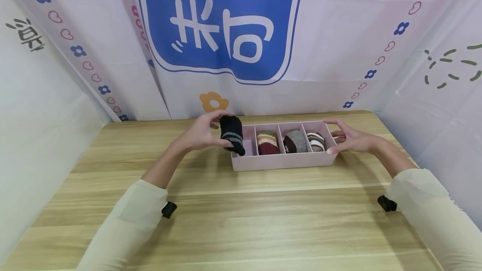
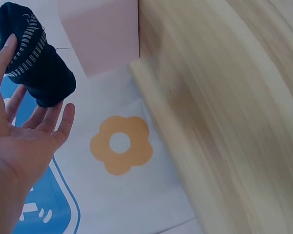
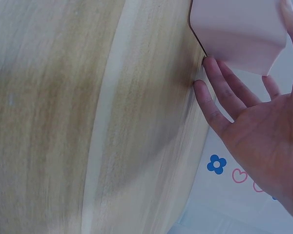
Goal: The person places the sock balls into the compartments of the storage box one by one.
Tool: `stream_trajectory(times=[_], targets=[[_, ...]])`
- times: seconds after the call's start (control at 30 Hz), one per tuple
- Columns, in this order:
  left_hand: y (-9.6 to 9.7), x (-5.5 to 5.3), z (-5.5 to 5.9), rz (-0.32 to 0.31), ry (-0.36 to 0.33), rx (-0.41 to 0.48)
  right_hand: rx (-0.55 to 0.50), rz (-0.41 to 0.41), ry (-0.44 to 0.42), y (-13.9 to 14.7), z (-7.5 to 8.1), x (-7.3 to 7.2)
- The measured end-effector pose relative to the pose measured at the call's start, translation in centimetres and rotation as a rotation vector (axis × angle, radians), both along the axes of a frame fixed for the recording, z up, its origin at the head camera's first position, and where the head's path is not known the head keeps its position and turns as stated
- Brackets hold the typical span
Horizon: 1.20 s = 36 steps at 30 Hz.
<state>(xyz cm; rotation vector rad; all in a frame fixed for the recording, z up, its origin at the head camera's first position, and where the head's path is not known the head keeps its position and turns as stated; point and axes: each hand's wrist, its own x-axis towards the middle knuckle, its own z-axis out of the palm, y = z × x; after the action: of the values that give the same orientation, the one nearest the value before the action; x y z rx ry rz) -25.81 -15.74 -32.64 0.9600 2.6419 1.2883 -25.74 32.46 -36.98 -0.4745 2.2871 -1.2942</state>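
Between the thumb and fingers of my left hand is a rolled black sock with pale stripes. It is tilted over the left end of a pink divided box, overlapping the leftmost compartment in the head view. The left wrist view shows the sock pinched above the table, beside the box's end wall. My right hand grips the box's right end, thumb at the front corner and fingers toward the back. Rolled socks fill the other compartments: a maroon and cream one, a grey and brown one, a striped one.
The box stands near the back edge of a wooden table. A white printed cloth hangs right behind it, with more white cloth at both sides. Small black devices sit at the left cuff and right cuff.
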Motion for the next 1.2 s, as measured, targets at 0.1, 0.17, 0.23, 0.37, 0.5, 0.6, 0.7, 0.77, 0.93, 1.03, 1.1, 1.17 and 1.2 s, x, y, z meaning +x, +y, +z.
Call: stream_trajectory(times=[0.1,0.17,0.23,0.37,0.5,0.6,0.7,0.77,0.93,1.03,1.1,1.17,1.2], targets=[[0.6,-0.4,-0.1,-0.012,-0.010,0.007,0.003,0.000,0.000,0.0,0.0,0.0],[1.0,-0.6,-0.3,-0.019,-0.021,0.016,0.000,0.000,0.000,0.0,0.0,0.0],[1.4,-0.8,-0.4,-0.025,-0.032,0.022,-0.001,-0.001,0.002,0.0,0.0,0.0],[2.1,-1.3,-1.0,-0.029,-0.044,0.018,-0.008,-0.002,0.000,-0.1,0.0,0.0],[2.6,-1.5,-1.6,-0.033,-0.056,0.016,-0.013,0.005,0.008,-0.2,0.0,0.1],[2.9,-1.6,-2.0,-0.042,-0.066,0.029,-0.019,0.011,0.016,-0.3,0.1,0.1],[3.0,-1.7,-2.4,-0.041,-0.069,0.040,-0.025,0.013,0.018,-0.4,0.1,0.1],[3.0,-1.7,-2.5,-0.033,-0.067,0.040,-0.027,0.013,0.016,-0.4,0.1,0.1],[2.8,-1.7,-2.4,-0.020,-0.053,0.014,-0.029,0.009,0.008,-0.4,0.2,0.1],[2.8,-1.7,-2.3,-0.023,-0.048,-0.002,-0.028,0.006,0.005,-0.3,0.1,0.1],[2.7,-1.7,-2.3,-0.024,-0.047,-0.019,-0.026,0.006,0.003,-0.3,0.1,0.1],[2.7,-1.7,-2.3,-0.023,-0.042,-0.041,-0.026,0.007,0.002,-0.3,0.1,0.1],[2.7,-1.7,-2.3,-0.022,-0.037,-0.054,-0.025,0.006,0.001,-0.3,0.1,0.1]])
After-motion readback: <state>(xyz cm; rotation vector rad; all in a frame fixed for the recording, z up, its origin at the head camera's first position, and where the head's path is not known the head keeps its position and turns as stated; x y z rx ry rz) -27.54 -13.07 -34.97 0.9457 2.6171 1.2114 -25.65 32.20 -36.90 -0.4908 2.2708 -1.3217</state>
